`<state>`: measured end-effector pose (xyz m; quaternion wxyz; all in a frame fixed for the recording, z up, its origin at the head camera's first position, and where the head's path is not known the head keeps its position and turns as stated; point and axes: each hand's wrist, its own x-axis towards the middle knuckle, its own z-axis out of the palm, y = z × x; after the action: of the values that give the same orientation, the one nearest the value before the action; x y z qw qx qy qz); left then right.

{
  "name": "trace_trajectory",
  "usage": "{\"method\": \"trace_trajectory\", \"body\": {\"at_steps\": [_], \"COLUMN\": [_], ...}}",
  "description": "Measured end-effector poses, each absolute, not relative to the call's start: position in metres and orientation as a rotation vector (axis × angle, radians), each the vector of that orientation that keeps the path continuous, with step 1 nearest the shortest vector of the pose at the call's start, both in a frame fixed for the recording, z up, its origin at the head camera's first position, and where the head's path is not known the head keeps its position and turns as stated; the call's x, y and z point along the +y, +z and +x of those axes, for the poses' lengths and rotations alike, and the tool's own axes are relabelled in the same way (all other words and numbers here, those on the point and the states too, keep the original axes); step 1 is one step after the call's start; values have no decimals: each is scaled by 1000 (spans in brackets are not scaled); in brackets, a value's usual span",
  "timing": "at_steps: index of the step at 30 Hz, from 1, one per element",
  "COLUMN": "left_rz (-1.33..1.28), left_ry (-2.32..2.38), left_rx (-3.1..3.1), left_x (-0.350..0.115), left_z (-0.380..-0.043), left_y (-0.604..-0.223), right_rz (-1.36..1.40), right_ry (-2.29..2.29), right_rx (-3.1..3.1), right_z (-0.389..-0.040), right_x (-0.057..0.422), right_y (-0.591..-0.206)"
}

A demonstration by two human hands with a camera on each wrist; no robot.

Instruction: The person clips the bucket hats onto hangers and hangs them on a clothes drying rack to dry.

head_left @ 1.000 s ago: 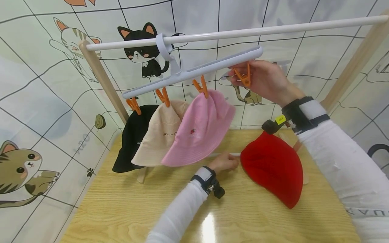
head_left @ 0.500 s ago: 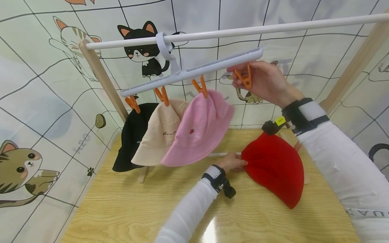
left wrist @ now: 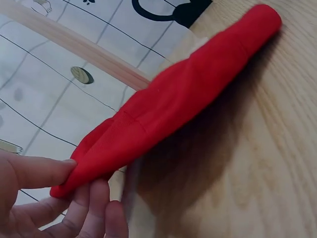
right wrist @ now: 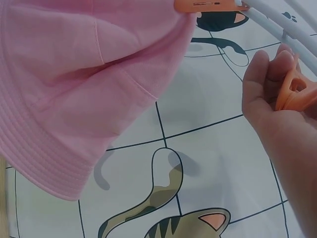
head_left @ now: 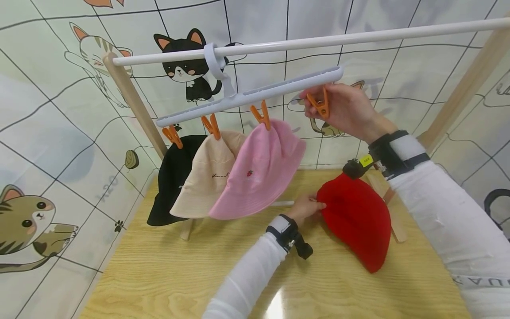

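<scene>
My left hand pinches the brim edge of a red bucket hat, thumb on one side and fingers beneath, as the left wrist view shows. The hat tilts up from the wooden table at the pinched end. My right hand is up at the raised right end of a pale blue hanger, its fingers curled around an orange clip there. In the right wrist view, the clip sits against the palm. Pink, cream and black bucket hats hang from other orange clips.
A white rail on wooden posts carries the hanger, which slopes down to the left. The rack stands on the wooden table, with a lower white bar near its surface. Behind is a cat-patterned wall.
My left hand has moved right to the red hat, taken its edge and shifted it slightly left. My right hand stays nearly in place, and the hanger's right end dips a little.
</scene>
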<state>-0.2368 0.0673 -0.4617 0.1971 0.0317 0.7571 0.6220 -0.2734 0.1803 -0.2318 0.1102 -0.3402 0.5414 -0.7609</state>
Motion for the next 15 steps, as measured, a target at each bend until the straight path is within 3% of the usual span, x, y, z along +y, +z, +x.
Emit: {"method": "trace_trajectory", "body": {"at_steps": [15], "left_rz": [290], "left_ry": [1783], "left_rx": [2211], "left_x": [48], "left_z": [-246], "left_y": [-418], "right_rz": [-975], "right_ry": [-2222], "right_rx": [1584], "right_z": [-273], "right_x": [185], "right_y": [-236]}}
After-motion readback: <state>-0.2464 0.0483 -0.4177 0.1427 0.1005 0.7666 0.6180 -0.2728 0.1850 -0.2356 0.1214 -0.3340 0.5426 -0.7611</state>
